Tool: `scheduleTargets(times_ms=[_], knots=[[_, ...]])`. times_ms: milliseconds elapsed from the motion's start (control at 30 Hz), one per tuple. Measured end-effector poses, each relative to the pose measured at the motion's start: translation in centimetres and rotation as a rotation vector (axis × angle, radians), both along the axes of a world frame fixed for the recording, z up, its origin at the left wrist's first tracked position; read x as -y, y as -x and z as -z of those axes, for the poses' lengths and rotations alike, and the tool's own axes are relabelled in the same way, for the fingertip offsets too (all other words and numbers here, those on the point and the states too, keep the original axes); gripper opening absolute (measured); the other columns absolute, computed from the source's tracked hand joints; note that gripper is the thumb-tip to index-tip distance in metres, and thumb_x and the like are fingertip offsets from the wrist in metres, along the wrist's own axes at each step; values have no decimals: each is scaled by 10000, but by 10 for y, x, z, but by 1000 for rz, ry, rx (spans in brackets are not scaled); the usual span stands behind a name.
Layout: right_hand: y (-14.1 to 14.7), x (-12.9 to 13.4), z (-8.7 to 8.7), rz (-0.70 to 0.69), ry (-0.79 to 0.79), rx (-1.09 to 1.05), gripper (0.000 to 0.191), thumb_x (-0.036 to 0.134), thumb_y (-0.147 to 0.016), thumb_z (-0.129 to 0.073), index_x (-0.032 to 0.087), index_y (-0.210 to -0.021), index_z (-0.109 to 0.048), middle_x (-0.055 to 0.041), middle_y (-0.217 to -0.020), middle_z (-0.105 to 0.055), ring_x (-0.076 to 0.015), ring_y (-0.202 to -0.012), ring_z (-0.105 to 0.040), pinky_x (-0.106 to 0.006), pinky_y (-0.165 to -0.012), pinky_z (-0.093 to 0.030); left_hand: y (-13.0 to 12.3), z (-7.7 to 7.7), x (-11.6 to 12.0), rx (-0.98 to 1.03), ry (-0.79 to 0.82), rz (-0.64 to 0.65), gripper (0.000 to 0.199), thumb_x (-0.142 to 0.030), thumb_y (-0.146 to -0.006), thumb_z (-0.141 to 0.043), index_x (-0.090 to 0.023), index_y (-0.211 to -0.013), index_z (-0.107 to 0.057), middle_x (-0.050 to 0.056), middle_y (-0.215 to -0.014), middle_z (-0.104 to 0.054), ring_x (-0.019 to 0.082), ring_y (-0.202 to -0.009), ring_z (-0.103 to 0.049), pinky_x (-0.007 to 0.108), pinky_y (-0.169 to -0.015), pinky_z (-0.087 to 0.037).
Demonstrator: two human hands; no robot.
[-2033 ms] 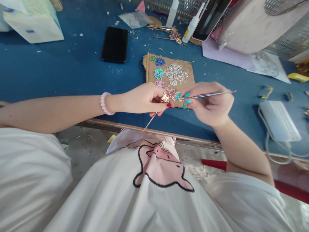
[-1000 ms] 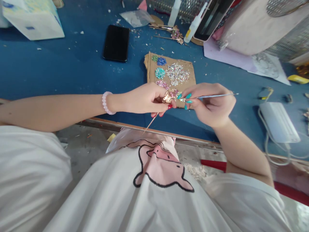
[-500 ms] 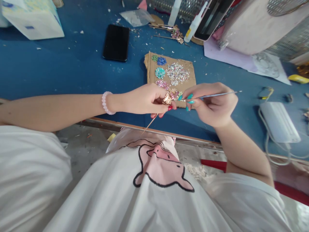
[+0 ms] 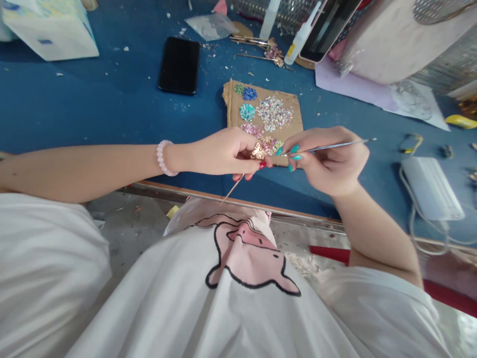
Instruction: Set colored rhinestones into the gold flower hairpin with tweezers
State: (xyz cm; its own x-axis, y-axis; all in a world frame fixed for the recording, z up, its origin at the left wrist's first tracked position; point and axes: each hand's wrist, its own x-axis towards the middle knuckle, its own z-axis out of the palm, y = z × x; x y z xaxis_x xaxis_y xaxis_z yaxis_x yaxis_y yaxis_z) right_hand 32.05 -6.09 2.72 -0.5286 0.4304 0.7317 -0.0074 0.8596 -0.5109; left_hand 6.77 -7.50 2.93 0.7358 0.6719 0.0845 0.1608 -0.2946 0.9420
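Observation:
My left hand (image 4: 227,153) is closed on a gold hairpin, its ornament (image 4: 258,151) between thumb and fingers and its thin stem (image 4: 231,191) pointing down toward my lap. My right hand (image 4: 331,159) pinches a slim metal tool (image 4: 335,145) whose near end is at the ornament; whether they touch is too small to tell. Both hands are over the front edge of a cardboard piece (image 4: 292,130). On it lie piles of small stones: clear (image 4: 275,113), turquoise (image 4: 247,112), blue (image 4: 249,93), green (image 4: 239,89) and pink (image 4: 251,130).
A black phone (image 4: 179,65) lies behind my left hand, a tissue box (image 4: 52,32) at the back left. Behind the cardboard are finished-looking hairpins (image 4: 274,51) and a white bottle (image 4: 302,37). A face mask (image 4: 432,189) lies at the right on the blue table (image 4: 122,109).
My right hand and the tool have shifted very slightly to the right and the tool's far end has risen a little. My left hand is almost unmoved, still on the hairpin.

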Motion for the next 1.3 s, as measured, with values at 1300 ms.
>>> scheduleTargets(times_ms=[1300], knots=[[-9, -4, -6, 128, -51, -45, 120, 385, -1027, -746, 297, -948, -768, 6, -724, -707, -180, -661, -768, -316, -582, -635, -1, -2, 0, 11, -1, -22, 229, -57, -879, -605, -148, -1002, -775, -64, -621, -682, 38, -467, -606, 120, -529, -498]])
